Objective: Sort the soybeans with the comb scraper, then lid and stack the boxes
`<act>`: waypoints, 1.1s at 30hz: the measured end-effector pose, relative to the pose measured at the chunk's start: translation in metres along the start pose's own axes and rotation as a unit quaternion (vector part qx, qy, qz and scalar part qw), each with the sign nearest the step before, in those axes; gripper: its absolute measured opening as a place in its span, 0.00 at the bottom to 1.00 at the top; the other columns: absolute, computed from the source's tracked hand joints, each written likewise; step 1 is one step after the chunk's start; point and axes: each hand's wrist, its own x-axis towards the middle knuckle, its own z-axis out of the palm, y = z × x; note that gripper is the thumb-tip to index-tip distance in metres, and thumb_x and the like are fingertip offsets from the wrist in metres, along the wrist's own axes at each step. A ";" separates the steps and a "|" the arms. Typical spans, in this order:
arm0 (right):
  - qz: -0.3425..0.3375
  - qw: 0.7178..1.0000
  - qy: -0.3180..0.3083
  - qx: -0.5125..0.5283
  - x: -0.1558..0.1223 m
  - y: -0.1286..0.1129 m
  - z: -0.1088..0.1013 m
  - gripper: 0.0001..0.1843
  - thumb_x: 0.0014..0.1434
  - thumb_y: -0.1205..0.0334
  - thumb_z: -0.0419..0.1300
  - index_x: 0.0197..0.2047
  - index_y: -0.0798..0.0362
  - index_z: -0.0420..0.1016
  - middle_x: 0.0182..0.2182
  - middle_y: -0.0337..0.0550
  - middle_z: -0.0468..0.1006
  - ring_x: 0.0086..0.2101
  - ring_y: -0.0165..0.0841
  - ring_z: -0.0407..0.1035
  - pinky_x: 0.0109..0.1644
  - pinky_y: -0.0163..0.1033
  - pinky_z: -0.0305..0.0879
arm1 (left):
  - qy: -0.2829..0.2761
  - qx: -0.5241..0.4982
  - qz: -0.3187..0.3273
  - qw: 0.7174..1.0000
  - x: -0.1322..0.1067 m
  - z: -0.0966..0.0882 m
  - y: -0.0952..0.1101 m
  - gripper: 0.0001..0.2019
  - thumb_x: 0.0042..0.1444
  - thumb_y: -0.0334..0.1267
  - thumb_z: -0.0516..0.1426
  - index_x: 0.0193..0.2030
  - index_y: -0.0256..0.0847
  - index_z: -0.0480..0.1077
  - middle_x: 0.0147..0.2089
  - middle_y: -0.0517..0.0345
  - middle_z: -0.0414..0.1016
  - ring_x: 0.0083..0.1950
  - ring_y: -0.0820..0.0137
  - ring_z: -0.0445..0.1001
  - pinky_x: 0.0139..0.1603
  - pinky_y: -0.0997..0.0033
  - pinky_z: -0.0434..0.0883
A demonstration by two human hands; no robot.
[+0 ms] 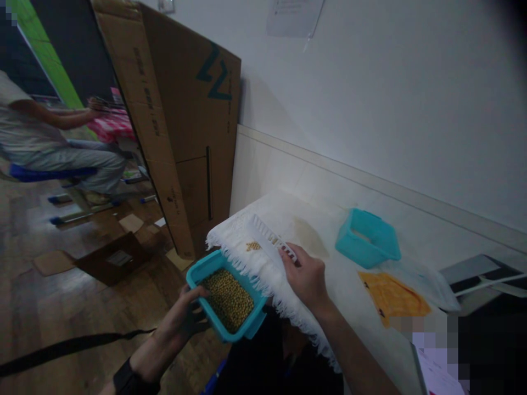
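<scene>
My left hand [181,318] grips a teal plastic tub [196,273] filled with small yellow-green beans [228,299], held just below the fringed edge of a white cloth [313,241] that covers the table. My right hand [307,277] is closed on the handle of a white brush [267,238] that lies on the cloth. A small heap of beans [253,246] sits on the cloth beside the brush head, close to the table's edge above the tub.
A second teal tub [368,238] stands further back on the cloth. An orange sheet in a clear bag [393,296] lies to the right. A tall cardboard box [181,109] leans against the wall. Another person [45,142] sits at far left.
</scene>
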 end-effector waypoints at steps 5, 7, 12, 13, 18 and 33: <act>-0.045 0.998 -0.011 -0.044 0.001 -0.014 0.018 0.20 0.79 0.56 0.60 0.53 0.53 0.95 0.33 0.50 0.93 0.26 0.38 0.86 0.31 0.33 0.75 | -0.006 0.029 0.024 0.999 -0.005 0.002 0.001 0.37 0.43 0.45 0.75 0.59 0.53 0.67 0.39 0.60 0.79 0.38 0.54 0.82 0.40 0.52 0.81; -0.044 0.997 -0.024 -0.061 0.005 -0.016 0.022 0.20 0.78 0.57 0.60 0.52 0.53 0.95 0.31 0.49 0.92 0.25 0.38 0.86 0.31 0.33 0.73 | 0.005 0.032 0.021 0.999 -0.005 0.003 0.001 0.37 0.42 0.45 0.74 0.59 0.54 0.67 0.38 0.61 0.77 0.37 0.54 0.82 0.38 0.54 0.80; -0.043 0.995 -0.044 -0.076 0.005 -0.019 0.033 0.19 0.76 0.61 0.60 0.52 0.53 0.94 0.28 0.47 0.90 0.25 0.39 0.86 0.30 0.33 0.71 | 0.021 0.027 0.017 0.999 -0.003 0.000 0.002 0.36 0.41 0.45 0.75 0.57 0.55 0.66 0.37 0.64 0.74 0.36 0.57 0.80 0.37 0.59 0.75; -0.044 0.995 -0.047 -0.078 0.003 -0.019 0.034 0.19 0.76 0.61 0.60 0.52 0.53 0.94 0.29 0.48 0.91 0.26 0.39 0.86 0.30 0.33 0.71 | 0.020 0.026 0.016 0.999 -0.003 -0.001 0.002 0.37 0.41 0.45 0.75 0.57 0.55 0.66 0.37 0.64 0.74 0.36 0.57 0.80 0.37 0.59 0.75; -0.046 0.994 -0.059 -0.082 0.000 -0.014 0.037 0.18 0.75 0.61 0.61 0.52 0.52 0.94 0.33 0.49 0.93 0.29 0.40 0.88 0.32 0.33 0.72 | 0.019 0.016 0.011 1.000 0.002 -0.005 0.000 0.36 0.42 0.45 0.75 0.58 0.55 0.68 0.37 0.64 0.75 0.37 0.56 0.82 0.38 0.59 0.75; -0.081 0.991 -0.087 -0.068 -0.010 -0.010 0.035 0.16 0.79 0.63 0.62 0.55 0.49 0.95 0.39 0.48 0.95 0.30 0.37 0.88 0.36 0.32 0.77 | -0.018 0.003 0.030 0.999 0.001 -0.006 0.003 0.35 0.46 0.44 0.77 0.59 0.53 0.68 0.37 0.63 0.78 0.34 0.57 0.82 0.36 0.55 0.80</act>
